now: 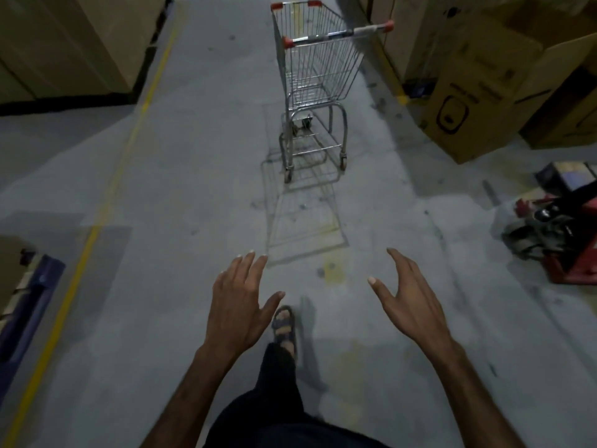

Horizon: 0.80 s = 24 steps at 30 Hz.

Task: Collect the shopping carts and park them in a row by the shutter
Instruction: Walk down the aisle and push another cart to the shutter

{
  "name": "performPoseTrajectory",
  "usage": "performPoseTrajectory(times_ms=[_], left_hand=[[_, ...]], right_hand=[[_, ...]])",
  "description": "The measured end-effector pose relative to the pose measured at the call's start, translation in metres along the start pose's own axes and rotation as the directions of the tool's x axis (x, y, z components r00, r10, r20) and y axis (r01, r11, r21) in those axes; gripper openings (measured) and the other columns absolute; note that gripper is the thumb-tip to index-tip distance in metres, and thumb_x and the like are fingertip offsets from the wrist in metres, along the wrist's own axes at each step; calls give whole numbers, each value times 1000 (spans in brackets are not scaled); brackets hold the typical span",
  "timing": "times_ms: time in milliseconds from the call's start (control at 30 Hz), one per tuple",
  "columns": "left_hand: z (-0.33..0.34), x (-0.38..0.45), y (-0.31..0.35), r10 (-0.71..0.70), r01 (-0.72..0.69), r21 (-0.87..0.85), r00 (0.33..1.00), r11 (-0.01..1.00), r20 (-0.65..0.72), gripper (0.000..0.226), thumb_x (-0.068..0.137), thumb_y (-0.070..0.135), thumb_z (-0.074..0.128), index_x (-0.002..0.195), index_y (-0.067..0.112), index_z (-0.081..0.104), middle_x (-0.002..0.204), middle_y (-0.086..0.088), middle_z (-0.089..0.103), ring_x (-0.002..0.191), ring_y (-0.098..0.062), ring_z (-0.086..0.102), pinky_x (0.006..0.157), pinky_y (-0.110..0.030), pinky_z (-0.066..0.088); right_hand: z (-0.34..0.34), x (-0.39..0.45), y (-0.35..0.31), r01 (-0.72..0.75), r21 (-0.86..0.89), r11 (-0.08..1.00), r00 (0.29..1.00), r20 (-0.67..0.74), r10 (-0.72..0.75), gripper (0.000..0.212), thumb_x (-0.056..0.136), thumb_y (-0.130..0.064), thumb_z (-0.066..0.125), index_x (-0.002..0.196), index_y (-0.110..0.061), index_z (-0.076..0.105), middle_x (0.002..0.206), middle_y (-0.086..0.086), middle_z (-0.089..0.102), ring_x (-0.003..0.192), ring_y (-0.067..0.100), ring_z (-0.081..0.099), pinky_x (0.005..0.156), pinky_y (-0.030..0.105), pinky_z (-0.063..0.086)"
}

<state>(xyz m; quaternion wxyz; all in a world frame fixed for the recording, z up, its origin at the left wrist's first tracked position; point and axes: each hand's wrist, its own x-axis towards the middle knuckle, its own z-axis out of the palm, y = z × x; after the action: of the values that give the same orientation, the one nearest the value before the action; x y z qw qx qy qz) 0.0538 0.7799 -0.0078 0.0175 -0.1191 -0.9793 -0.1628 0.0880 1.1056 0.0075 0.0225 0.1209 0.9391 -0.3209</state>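
Carts: one shopping cart (318,82), ahead, untouched | Hands: left hand (237,307), right hand (410,297), two, fingers apart, holding nothing | Boxes (478,101) right: several, count unclear

A shopping cart (315,88) is standing on the floor (181,189) ahead, well apart from both hands. Cardboard boxes (478,101) are sitting to its right, more boxes (74,43) to its left. A pallet jack (562,234) is lying at the right, nearer the person.
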Motion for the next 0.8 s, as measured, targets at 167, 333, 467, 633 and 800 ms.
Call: performPoseTrajectory(times_ms=[167, 333, 467, 633, 800], left_hand=[[28, 143, -11, 24, -21, -52, 998, 998, 56, 81, 95, 69, 43, 155, 15, 50, 161, -13, 49, 147, -38, 46, 114, -57, 43], [25, 289, -5, 92, -88, -64, 994, 994, 59, 80, 96, 70, 42, 157, 18, 48, 163, -10, 47, 151, -35, 43, 118, -58, 40], [16, 396, 1, 204, -204, -4, 978, 979, 35, 77, 96, 67, 46, 153, 15, 51, 158, -13, 52, 145, -37, 49, 114, -56, 45], [22, 522, 3, 260, -260, 23, 966, 965, 0, 76, 97, 63, 50, 152, 11, 54, 155, -16, 54, 143, -38, 50, 113, -57, 45], [39, 635, 4, 192, -195, 77, 980, 978, 52, 78, 98, 65, 49, 157, 14, 47, 161, -14, 48, 148, -37, 45, 116, -56, 42]], right_hand=[[-4, 116, -10, -28, -47, 999, 1000, 8, 28, 73, 103, -55, 56, 164, -26, 29, 167, -1, 35, 152, 21, 38, 119, 40, 37], [-27, 232, -36, -45, -42, 998, 999, -14, 45, 75, 102, -57, 53, 165, -26, 28, 168, -1, 35, 152, 21, 37, 120, 43, 37], [-44, 315, -53, -73, -5, 997, 993, -89, 72, 73, 103, -54, 56, 164, -26, 28, 167, -2, 35, 152, 20, 36, 120, 41, 36], [-61, 436, -53, -102, 22, 995, 989, -108, 104, 73, 103, -55, 56, 164, -26, 29, 167, -1, 36, 151, 21, 37, 119, 42, 35], [-76, 573, -42, -26, 20, 999, 996, -85, 28, 74, 102, -54, 58, 164, -25, 29, 167, 0, 36, 152, 22, 36, 119, 41, 35]])
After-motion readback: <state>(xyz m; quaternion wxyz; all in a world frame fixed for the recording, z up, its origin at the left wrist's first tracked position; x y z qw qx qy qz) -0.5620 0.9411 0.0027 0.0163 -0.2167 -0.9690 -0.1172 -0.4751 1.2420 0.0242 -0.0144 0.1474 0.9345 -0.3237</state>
